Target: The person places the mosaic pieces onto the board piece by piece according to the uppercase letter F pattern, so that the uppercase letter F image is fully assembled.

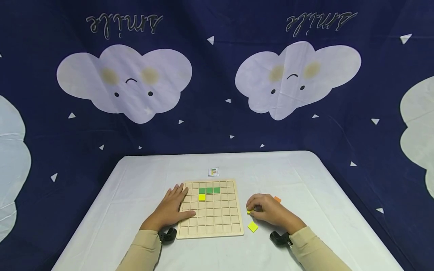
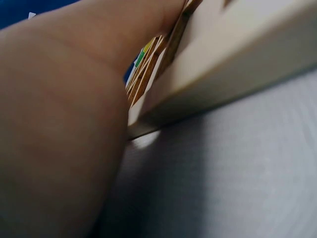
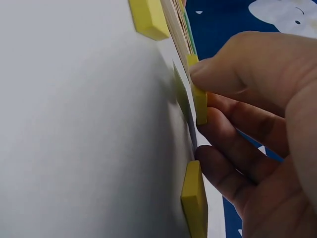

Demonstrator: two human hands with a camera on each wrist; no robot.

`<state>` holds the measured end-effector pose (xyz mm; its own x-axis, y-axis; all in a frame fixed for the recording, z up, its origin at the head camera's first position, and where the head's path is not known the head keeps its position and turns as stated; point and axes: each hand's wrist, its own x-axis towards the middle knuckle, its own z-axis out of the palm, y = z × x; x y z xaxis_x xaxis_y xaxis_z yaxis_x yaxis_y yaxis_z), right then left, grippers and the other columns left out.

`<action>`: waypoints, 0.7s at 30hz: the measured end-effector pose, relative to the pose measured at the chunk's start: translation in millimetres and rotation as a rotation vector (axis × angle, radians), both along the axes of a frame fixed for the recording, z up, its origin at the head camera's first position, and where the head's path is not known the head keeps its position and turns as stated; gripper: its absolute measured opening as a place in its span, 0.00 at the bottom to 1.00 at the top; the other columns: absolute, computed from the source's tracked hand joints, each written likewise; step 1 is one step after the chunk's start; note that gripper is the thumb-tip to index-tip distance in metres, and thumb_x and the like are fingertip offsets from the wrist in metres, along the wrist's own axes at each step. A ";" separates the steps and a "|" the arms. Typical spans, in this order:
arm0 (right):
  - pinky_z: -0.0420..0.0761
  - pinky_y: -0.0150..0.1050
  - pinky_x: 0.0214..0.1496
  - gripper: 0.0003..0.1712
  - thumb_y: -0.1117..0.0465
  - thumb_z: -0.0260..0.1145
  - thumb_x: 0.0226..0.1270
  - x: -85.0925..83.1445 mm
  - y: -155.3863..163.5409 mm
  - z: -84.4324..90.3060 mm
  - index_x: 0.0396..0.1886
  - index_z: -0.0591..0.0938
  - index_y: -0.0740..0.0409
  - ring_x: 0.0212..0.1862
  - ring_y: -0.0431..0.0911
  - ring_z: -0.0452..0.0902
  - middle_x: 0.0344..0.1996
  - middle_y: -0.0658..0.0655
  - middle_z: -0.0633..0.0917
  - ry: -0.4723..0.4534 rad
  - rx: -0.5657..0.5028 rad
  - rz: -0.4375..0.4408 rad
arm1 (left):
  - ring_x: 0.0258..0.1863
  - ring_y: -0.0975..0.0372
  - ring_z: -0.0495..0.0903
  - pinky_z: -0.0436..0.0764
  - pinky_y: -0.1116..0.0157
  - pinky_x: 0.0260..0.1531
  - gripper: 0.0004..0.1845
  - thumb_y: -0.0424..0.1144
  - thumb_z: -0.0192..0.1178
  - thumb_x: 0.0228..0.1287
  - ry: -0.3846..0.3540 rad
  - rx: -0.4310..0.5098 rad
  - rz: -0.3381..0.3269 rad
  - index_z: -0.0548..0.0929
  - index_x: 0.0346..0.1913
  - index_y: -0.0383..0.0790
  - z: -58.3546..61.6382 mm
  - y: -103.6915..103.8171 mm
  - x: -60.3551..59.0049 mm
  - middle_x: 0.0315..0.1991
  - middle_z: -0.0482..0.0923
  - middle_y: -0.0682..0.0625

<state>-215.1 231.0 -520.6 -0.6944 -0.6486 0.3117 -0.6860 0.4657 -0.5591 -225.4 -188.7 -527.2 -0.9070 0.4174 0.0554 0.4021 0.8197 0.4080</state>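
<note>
A wooden grid board (image 1: 217, 222) lies on the table with three green square tiles (image 1: 209, 190) in a row near its far side. Below the leftmost green one sits a yellow square tile (image 1: 202, 197). My left hand (image 1: 172, 209) rests on the board's left edge, fingers spread and thumb over the grid. Right of the board, my right hand (image 1: 268, 208) pinches a yellow tile (image 3: 199, 94) between thumb and fingers. Under that hand another yellow tile (image 3: 194, 196) lies on the table. A loose yellow tile (image 1: 252, 226) lies nearer the front, beside the board's right edge.
An orange tile (image 1: 277, 199) shows partly behind my right hand. A small printed pattern card (image 1: 213, 172) lies beyond the board's far edge. The white-covered table (image 1: 162, 169) meets a dark blue cloth backdrop (image 1: 210, 131) at the back.
</note>
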 end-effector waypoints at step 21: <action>0.85 0.41 0.52 0.09 0.71 0.76 0.64 -25.1 -27.8 10.3 0.40 0.92 0.56 0.51 0.42 0.83 0.46 0.48 0.88 0.012 0.023 -0.059 | 0.82 0.44 0.44 0.41 0.46 0.79 0.59 0.73 0.64 0.62 0.001 0.001 0.002 0.61 0.81 0.31 0.2 0.0 1.2 0.83 0.49 0.35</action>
